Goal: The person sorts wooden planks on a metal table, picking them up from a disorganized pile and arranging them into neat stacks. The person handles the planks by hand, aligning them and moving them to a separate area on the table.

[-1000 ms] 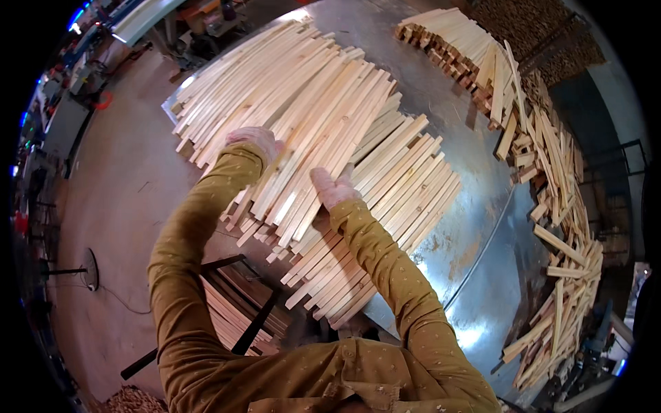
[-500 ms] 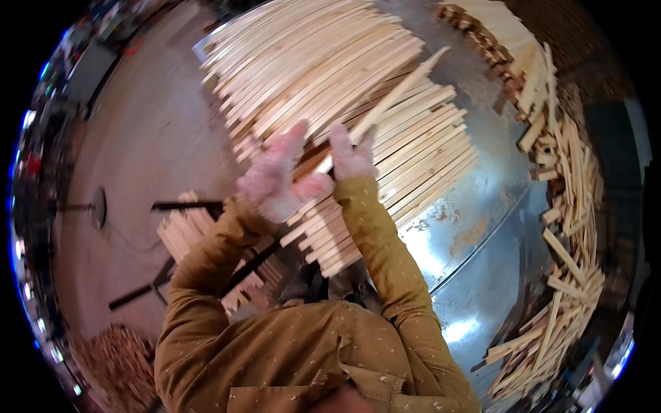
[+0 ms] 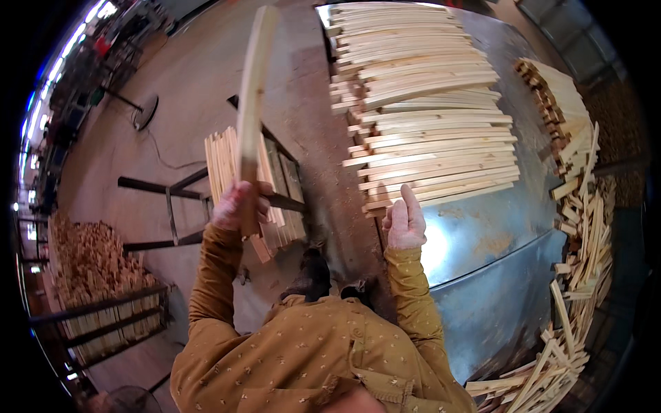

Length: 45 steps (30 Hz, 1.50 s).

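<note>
Stick (image 3: pixel 252 89) gripped near one end in my left hand (image 3: pixel 237 206), I'd steady its long reach; my right hand (image 3: pixel 405 224) looks loosely open, empty.

Sticks (image 3: pixel 441 146) on the surface (image 3: pixel 475 230), front right.
Left of the surface: stand (image 3: pixel 158 188) holding further sticks (image 3: pixel 219 162); farther left, a filled crate (image 3: pixel 103 303). Loose wood (image 3: pixel 585 227) lies along the surface's right side.
</note>
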Tool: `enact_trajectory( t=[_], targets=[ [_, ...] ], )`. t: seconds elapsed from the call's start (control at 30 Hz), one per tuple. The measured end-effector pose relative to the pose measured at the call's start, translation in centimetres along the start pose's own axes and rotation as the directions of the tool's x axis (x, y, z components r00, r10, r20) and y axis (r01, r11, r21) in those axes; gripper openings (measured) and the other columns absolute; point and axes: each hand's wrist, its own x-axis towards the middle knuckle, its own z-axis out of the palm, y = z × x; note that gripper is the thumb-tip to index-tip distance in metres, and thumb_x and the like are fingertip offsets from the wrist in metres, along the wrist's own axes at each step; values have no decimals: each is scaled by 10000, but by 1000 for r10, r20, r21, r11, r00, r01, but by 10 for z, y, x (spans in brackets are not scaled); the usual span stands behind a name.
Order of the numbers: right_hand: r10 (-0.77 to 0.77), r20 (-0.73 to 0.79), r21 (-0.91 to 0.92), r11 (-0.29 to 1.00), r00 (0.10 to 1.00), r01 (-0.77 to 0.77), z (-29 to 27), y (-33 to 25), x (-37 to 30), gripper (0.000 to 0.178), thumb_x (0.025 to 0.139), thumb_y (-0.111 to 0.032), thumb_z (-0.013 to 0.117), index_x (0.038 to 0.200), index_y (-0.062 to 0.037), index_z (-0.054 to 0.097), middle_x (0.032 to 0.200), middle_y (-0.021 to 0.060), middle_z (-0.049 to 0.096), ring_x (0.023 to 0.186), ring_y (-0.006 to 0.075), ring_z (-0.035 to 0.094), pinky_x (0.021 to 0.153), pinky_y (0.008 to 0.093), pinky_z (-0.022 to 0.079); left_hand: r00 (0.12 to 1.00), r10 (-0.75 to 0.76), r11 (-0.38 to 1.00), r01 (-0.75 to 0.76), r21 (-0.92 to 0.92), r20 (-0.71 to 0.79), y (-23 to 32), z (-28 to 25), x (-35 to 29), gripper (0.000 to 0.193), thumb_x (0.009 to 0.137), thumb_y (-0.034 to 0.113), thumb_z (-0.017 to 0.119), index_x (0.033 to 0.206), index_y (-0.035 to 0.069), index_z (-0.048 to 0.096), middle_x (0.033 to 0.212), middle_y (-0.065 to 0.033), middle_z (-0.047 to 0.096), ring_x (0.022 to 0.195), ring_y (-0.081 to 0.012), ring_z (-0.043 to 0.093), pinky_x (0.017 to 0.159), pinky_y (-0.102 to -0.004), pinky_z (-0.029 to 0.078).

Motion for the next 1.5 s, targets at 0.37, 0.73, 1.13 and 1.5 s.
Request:
enact_trajectory(
  t=[0.37,0.73,1.13,1.5],
  targets=[
    [229,374,-259,956,899,-136,141,114,-107,443,966,-63,520,1391,41,449,713,-23,549,597,47,482,559,201,444,574,494,322,577,751,-653,-68,-417,-64,488,918,229,566,1378,103,467,1126,-165,566,967,-298,535,806,-391,475],
    [523,299,-584,762,798,-281,202,173,-138,448,963,-94,541,1399,-21,470,758,-11,576,611,47,491,583,212,475,673,356,134,649,749,-648,-138,-488,-24,312,990,172,484,1247,27,586,961,-89,668,953,-199,606,874,-292,485],
    [530,134,-572,732,837,-372,153,178,-162,437,950,-88,546,1378,-16,496,728,-18,571,597,53,511,572,213,477,622,7,534,660,529,-783,-137,-535,-1,515,971,448,511,1282,41,574,1237,-141,628,1164,-257,564,1030,-314,387],
    [625,84,-538,684,776,-493,161,193,-177,444,944,-91,560,1377,-15,498,742,-33,562,620,45,518,576,204,470,660,86,742,458,490,-746,-142,-561,-26,467,1014,350,412,1305,9,547,1268,-109,613,1197,-231,550,1045,-305,382]
  ],
)
